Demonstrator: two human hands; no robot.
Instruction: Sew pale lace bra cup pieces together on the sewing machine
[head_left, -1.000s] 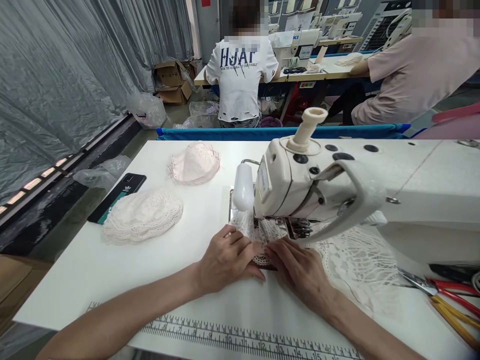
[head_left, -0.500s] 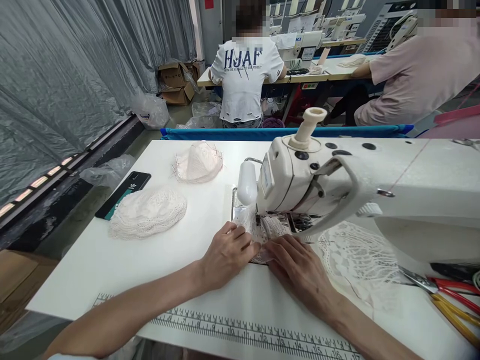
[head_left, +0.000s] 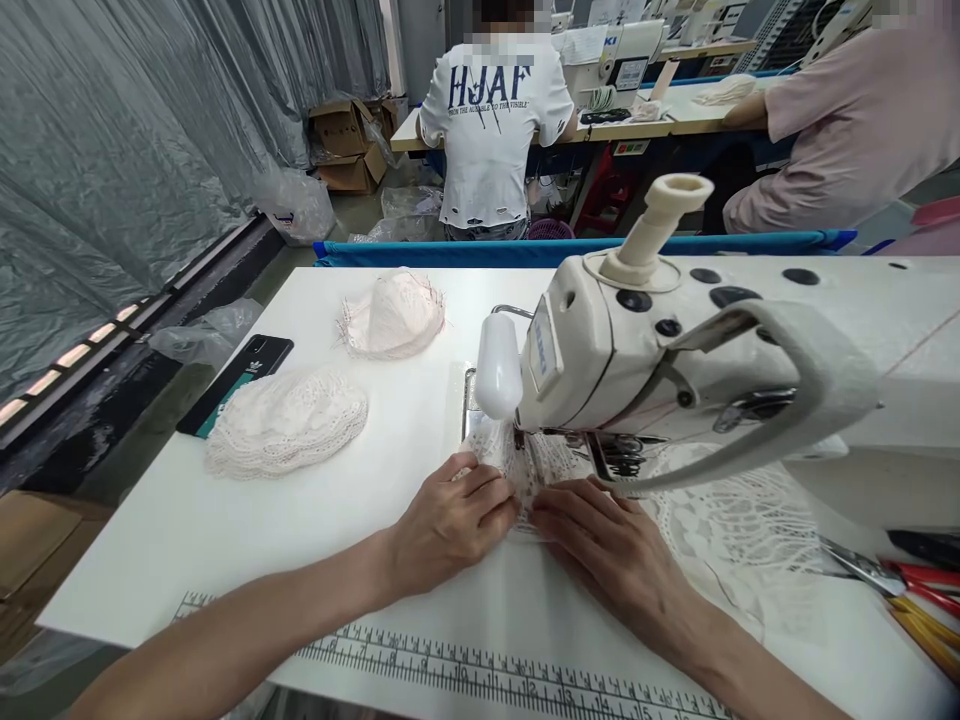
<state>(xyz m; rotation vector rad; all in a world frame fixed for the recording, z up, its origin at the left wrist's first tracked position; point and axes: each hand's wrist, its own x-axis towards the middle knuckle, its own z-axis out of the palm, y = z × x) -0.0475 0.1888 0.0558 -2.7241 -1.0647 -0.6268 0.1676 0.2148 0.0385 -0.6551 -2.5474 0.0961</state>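
Observation:
A white sewing machine [head_left: 675, 350] stands on a white table [head_left: 187, 530]. A piece of white lace fabric [head_left: 720, 520] lies under its needle and spreads to the right. My left hand [head_left: 450, 520] rests on the lace just left of the needle, fingers bent and pressed down on its edge. My right hand [head_left: 607, 550] lies flat on the lace right in front of the presser foot, fingers stretched toward the left hand. The fingertips of both hands nearly meet over the lace.
Two stacks of lace cup pieces [head_left: 285, 420] [head_left: 394, 315] sit at the table's left. A black phone [head_left: 236, 385] lies near the left edge. Scissors and red and yellow tools [head_left: 900, 590] lie at the right. A ruler strip [head_left: 487, 675] runs along the front edge. Two people sit at tables behind.
Both hands have slid slightly toward the needle with the lace. The dark strip seen under the fingertips a second ago is hidden now. The camera has leaned closer to the machine.

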